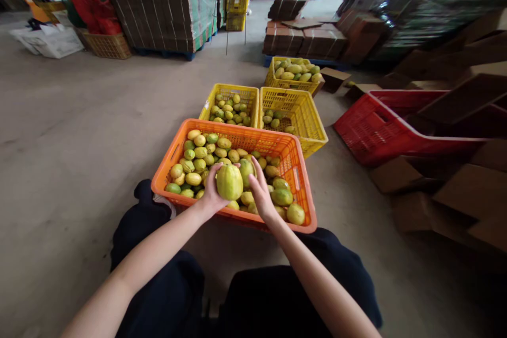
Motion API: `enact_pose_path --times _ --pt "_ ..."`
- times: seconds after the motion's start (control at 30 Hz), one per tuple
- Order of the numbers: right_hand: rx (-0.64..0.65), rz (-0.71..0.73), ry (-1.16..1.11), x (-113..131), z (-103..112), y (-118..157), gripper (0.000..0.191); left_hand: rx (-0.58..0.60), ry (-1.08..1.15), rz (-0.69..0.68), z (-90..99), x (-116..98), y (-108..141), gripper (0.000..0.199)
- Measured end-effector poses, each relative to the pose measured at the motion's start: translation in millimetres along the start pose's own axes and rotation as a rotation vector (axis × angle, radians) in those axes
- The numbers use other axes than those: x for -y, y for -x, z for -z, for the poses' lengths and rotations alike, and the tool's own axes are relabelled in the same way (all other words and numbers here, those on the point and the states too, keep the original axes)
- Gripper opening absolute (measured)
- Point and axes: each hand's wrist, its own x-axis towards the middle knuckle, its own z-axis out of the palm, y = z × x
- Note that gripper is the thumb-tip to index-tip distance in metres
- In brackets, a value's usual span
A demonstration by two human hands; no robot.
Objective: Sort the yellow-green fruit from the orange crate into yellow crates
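Over the orange crate (pixel 304 190), my left hand (pixel 212 190) is wrapped around the left side of a ribbed yellow-green papaya (pixel 229 182). Just to its right, my right hand (pixel 261 190) grips a second, greener papaya (pixel 245 168), fingers along its right side and thumb toward me. The two fruits are side by side, and the nearer one partly covers the other. Beneath both hands, the crate holds many loose papayas (pixel 193 178), yellow to green, heaped more thickly on the left. My hands and forearms hide part of the heap.
Behind the orange crate stand two yellow crates, the left one (pixel 206 108) with many fruits and the right one (pixel 312 124) with several. A fuller yellow crate (pixel 271 78) is farther back. To the right are a red crate (pixel 356 127) and cardboard boxes (pixel 412 211).
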Motion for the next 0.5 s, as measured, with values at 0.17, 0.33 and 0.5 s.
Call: enact_pose_path --times 0.17,0.33,0.5 --pt "0.105 0.15 0.393 -5 -8 5 0.084 0.077 -0.085 -0.113 5.1 9 -6 0.05" --pt "0.132 0.353 0.517 3 -19 13 0.074 0.048 -0.084 -0.013 16.9 0 -9 0.042" --pt "0.133 0.506 0.484 6 -25 26 0.077 0.04 -0.074 -0.014 14.2 -14 -8 0.044"
